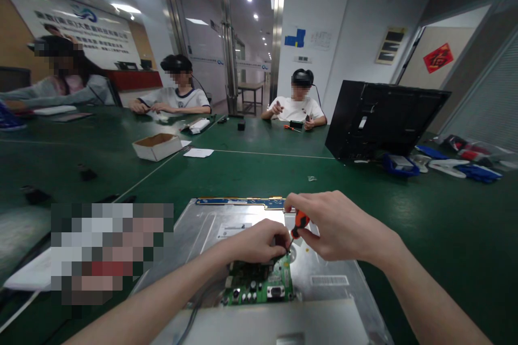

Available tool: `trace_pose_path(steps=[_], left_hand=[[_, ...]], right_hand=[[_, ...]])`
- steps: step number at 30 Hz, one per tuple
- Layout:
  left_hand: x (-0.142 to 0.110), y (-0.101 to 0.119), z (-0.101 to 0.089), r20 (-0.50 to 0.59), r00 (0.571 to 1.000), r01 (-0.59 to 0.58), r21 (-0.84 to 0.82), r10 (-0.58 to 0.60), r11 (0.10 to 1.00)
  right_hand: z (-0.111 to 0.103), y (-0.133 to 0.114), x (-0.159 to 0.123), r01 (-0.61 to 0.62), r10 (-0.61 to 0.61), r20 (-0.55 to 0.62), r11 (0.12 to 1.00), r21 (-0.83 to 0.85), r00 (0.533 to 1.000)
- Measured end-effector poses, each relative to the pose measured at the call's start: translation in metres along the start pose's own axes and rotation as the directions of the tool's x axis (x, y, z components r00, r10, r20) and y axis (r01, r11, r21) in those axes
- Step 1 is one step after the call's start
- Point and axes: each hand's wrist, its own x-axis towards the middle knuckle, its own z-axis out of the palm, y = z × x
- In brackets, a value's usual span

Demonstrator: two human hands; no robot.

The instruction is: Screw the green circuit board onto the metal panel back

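Note:
A silver metal display panel (332, 302) lies on the green table in front of me. A green circuit board (263, 280) sits on its middle, and a narrow blue circuit strip (234, 202) runs along its far edge. In my right hand (340, 229) is an orange and black screwdriver (300, 221), tilted with its tip down at the board's upper right corner. The fingers of my left hand (259, 240) are curled together beside that tip, over the board. Whatever they pinch, perhaps a screw, is hidden.
A black monitor housing (376, 118) stands at the right, near a blue tray (400, 164) and gloves (465, 168). An open white box (157, 146) and paper (198, 152) lie ahead to the left. Several people sit across the table. A grey cable (196, 307) crosses the panel's near left.

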Motion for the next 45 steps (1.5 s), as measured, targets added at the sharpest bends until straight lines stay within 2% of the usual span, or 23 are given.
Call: trace_pose_path(steps=[7, 11, 15, 21, 32, 45], left_hand=[[0.0017, -0.002, 0.0008, 0.025, 0.999, -0.025, -0.01, 0.026, 1.0], [0.0008, -0.0014, 0.0023, -0.001, 1.0, 0.005, -0.019, -0.005, 1.0], [0.0006, -0.0019, 0.0026, -0.011, 1.0, -0.018, 0.011, 0.018, 1.0], [0.0019, -0.0021, 0.0013, 0.017, 0.999, -0.03, 0.015, 0.03, 0.999], [-0.0002, -0.0026, 0.0026, -0.006, 1.0, 0.005, 0.03, -0.004, 1.0], [-0.0003, 0.0004, 0.001, 0.008, 1.0, 0.026, 0.007, -0.026, 1.0]], right_hand=[[0.0048, 0.0, 0.0079, -0.106, 0.105, -0.009, 0.983, -0.148, 0.994], [0.0046, 0.0017, 0.0049, -0.062, 0.059, -0.026, 0.994, -0.094, 0.998], [0.0012, 0.0021, 0.0005, 0.009, -0.009, -0.018, 1.0, -0.014, 1.0], [0.0049, 0.003, 0.0062, -0.108, 0.102, -0.037, 0.974, -0.199, 0.994], [0.005, 0.0011, 0.0029, -0.032, 0.031, -0.031, 0.999, -0.03, 0.999], [0.005, 0.0031, 0.0063, -0.088, 0.085, -0.034, 0.991, -0.102, 0.996]])
